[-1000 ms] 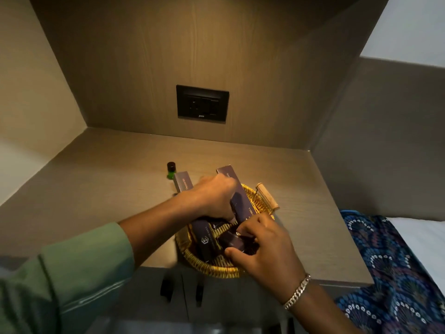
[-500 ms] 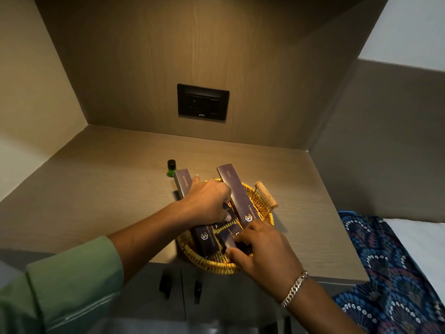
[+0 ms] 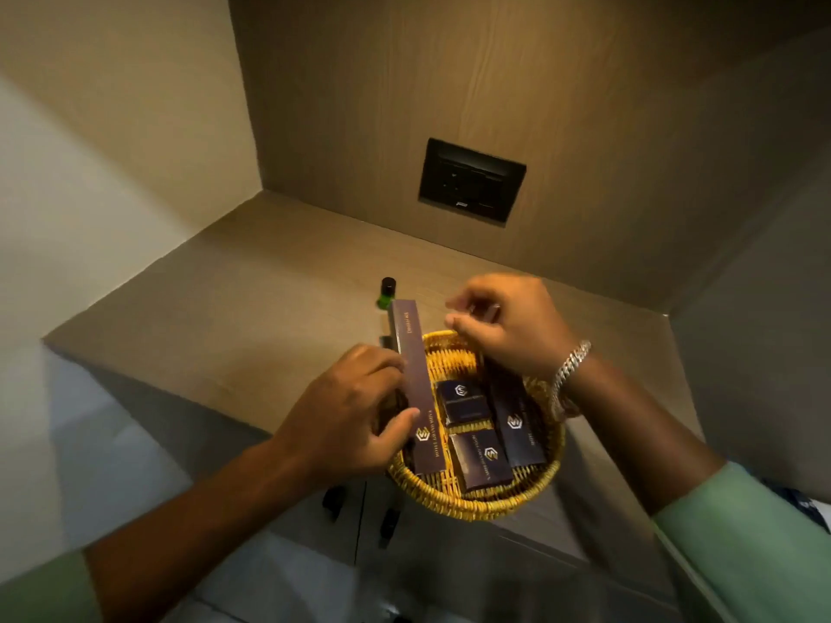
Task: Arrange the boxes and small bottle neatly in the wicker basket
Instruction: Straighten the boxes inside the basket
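Boxes (image 3: 476,460) fill the wicker basket (image 3: 472,505); left hand (image 3: 350,420) grips one.

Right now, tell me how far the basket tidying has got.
Done: two small boxes and a long box lie side by side in the basket. In hand: the left hand steadies another long box, its far end over the rim; the right hand hovers above. Left: the green bottle stands outside on the shelf.

Right hand (image 3: 508,326) blurred, its grasp unclear, small green bottle (image 3: 386,295) partly hidden behind long box (image 3: 416,388), both sleeves cut off by the edge
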The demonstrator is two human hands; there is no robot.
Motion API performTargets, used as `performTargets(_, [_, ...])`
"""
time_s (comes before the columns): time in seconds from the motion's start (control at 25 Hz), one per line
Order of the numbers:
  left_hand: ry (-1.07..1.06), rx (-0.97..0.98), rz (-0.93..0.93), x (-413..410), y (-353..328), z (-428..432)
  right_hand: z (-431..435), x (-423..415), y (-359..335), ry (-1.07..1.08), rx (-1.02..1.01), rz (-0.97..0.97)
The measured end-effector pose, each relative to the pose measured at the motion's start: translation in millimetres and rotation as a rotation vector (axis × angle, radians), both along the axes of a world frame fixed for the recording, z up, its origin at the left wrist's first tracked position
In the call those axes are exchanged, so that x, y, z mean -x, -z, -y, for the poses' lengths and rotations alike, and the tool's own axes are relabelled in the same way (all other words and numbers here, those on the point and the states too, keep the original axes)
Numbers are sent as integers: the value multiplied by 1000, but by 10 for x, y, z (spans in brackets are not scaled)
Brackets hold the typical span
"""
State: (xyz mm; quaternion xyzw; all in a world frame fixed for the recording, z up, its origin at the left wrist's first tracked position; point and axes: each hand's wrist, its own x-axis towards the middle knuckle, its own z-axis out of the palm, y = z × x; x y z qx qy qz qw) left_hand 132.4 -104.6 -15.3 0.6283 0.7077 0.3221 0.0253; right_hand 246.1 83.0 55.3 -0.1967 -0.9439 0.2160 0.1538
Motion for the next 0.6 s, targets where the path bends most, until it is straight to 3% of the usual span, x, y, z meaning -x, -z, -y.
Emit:
performTargets(0.12, [-30,-31,19,-65,115,70,-281,657,33,-120,4,55])
performTargets(0.36, [-61,-104,-125,-88,185,175,-533,1402,299,-391,-216,401])
performTargets(0.48, [-76,-108,-168,-103,213,217,-576,1394,323,-418,-208,399])
performTargets(0.6, [-79,-123,-209,-127,237,196,-649,1183,118,-378,-214,274])
